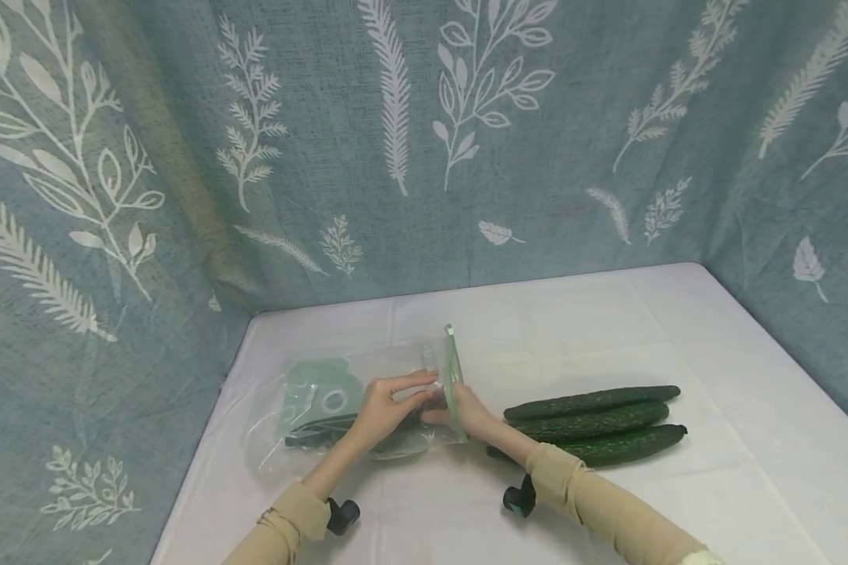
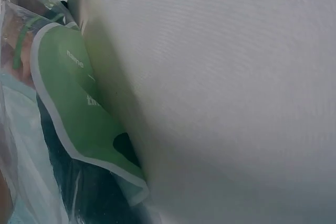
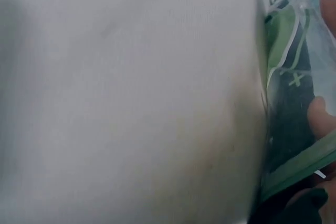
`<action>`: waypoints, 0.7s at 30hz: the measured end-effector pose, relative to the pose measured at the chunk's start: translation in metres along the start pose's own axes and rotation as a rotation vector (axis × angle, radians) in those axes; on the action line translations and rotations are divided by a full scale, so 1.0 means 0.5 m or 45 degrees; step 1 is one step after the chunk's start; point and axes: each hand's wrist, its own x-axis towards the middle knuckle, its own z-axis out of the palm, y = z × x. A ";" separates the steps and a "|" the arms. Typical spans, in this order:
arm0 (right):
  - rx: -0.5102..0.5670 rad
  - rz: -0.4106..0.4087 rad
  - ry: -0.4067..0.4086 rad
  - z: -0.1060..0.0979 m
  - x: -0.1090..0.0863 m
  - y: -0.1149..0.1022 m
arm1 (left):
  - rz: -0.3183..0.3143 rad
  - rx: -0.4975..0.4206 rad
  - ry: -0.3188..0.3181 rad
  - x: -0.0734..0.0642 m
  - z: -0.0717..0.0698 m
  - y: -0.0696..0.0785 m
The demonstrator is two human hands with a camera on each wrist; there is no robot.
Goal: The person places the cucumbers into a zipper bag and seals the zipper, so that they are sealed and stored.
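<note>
You face a blue-green curtain [image 1: 311, 141] patterned with white leaves and sprigs. It hangs behind your table's far edge and wraps past the left and right edges. Your table [image 1: 572, 337] wears a faintly creased white cover, rounded at the far-right corner, under soft light.

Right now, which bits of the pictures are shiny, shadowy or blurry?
Head view: fairly even light, the three loose cucumbers quite clear, pale glints on the plastic bag; left wrist view: a soft shadow on the white table beside the bag; right wrist view: brownish shade near the bag, plus a blurred dark patch at the left edge.
</note>
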 end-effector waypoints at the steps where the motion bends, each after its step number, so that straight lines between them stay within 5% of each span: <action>1: -0.011 -0.001 -0.011 0.000 0.000 0.001 | -0.002 0.001 -0.002 0.000 0.001 0.000; 13: -0.201 -0.014 -0.074 -0.018 -0.011 0.005 | -0.062 0.011 -0.024 -0.012 0.012 -0.009; 21: -0.496 -0.020 -0.096 -0.035 -0.016 0.006 | -0.077 -0.004 -0.033 -0.020 0.015 -0.013</action>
